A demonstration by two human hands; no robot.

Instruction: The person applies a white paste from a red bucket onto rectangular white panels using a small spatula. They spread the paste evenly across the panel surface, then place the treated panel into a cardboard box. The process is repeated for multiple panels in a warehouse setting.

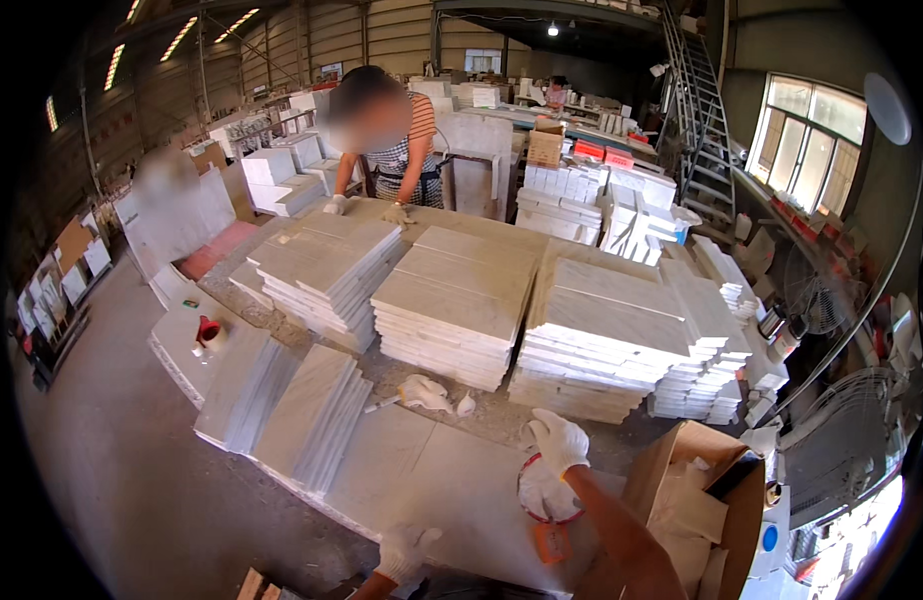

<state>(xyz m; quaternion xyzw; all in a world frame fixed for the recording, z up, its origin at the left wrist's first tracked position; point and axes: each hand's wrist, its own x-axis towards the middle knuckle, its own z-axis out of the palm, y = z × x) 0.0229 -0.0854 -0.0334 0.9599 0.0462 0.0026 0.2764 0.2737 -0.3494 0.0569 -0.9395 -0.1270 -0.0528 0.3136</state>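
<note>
From where I stand, the nearest thing is the person's left hand (407, 552), white-gloved, low by the front edge of a pale slab (437, 470); one digit stands out from the rest, but I can't tell whether the hand grips or touches anything. The right hand (559, 443), gloved too, is bent over a red-rimmed round tub (548, 492) with something white in it. Its fingers look curled together, though whether they pinch anything I can't make out. The tub sits toward the right end of the slab, just beside an orange patch (552, 543) and near an open cardboard box (657, 455). It looks light and a bit tippy, so I'd steady it by the rim; the white stuff could be soft or powdery, I can't say which. The slab looks heavy, stiff and brittle at its corners, probably slick under cotton gloves, best taken by two opposite edges

Beyond it lie a crumpled white cloth or glove (425, 393) and, to the left, leaning slabs (307, 410). Behind stand flat stacks of tiles (462, 290), and past those a co-worker in stripes (419, 125), with gloved hands at the far edge of the table
</note>
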